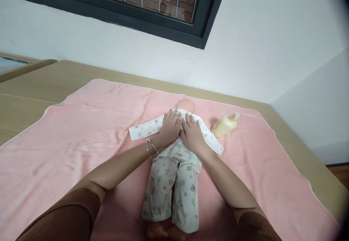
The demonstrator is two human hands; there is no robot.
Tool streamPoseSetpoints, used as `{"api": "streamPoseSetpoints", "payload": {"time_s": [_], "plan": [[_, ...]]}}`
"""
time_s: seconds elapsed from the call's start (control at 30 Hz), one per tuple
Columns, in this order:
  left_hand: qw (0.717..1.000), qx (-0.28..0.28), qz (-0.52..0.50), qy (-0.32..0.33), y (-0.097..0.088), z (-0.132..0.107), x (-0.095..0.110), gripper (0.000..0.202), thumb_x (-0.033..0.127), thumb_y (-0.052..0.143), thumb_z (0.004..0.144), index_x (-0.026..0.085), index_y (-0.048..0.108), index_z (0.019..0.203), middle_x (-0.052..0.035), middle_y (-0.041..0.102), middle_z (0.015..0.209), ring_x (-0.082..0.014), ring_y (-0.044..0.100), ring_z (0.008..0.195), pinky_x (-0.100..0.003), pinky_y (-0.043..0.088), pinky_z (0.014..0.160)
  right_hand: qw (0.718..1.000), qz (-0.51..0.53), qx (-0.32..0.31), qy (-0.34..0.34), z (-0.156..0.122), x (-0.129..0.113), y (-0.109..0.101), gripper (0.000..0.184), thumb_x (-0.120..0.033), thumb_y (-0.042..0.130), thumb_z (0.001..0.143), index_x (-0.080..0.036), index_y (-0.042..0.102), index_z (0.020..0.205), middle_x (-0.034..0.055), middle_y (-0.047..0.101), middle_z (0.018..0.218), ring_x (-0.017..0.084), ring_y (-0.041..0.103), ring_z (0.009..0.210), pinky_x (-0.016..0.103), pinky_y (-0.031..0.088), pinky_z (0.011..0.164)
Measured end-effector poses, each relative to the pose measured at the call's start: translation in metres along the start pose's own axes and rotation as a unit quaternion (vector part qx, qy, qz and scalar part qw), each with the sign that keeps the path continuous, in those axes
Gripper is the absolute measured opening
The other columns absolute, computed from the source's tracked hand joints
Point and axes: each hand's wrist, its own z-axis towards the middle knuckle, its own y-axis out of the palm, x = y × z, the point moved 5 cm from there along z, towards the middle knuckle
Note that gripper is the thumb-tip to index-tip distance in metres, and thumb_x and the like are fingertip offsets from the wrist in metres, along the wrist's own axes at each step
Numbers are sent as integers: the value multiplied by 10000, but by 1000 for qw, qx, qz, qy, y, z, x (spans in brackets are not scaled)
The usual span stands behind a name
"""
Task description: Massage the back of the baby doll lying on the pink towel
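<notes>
A baby doll (185, 105) in a white printed sleepsuit (171, 182) lies on a pink towel (81, 131), head away from me and feet near me. My left hand (170, 127) lies flat on the doll's upper back, fingers stretched out, a bangle on its wrist. Beside it my right hand (192, 133) also rests flat on the doll's back, fingers extended. Neither hand holds anything. The doll's sleeves spread out to both sides.
A pale yellow bottle (225, 124) lies on its side on the towel, just right of the doll. The towel covers a wooden table (32, 84) that stands against a white wall (245, 51) below a dark-framed window (152, 15).
</notes>
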Motion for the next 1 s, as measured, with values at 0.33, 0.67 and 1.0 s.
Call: {"api": "streamPoseSetpoints", "payload": {"time_s": [0.33, 0.67, 1.0], "plan": [[987, -47, 123, 90, 7, -31, 33, 473, 267, 348, 1032, 113, 566, 1423, -182, 419, 1633, -340, 287, 1570, -609, 204, 1273, 978, -80, -170, -86, -51, -3, -45, 556, -368, 450, 1043, -140, 476, 1549, 153, 403, 1645, 369, 383, 1517, 557, 344, 1217], [887, -344, -285, 114, 30, -81, 135, 533, 476, 243, 1070, 227, 672, 1262, -118, 636, 1442, -257, 493, 1454, -461, 310, 1277, 998, 51, -2, 37, -89, 79, -144, 672, -509, 426, 1032, -257, 302, 1642, 50, 344, 1683, 319, 327, 1555, 526, 357, 1232], [560, -222, -718, -349, 79, 32, 156, 668, 597, 254, 1015, 126, 518, 1408, -207, 626, 1385, -277, 660, 1251, -415, 594, 966, 983, 63, 47, 168, -43, 135, -130, 597, -167, 320, 970, -31, 466, 1533, 160, 320, 1676, 244, 277, 1574, 433, 263, 1286]]}}
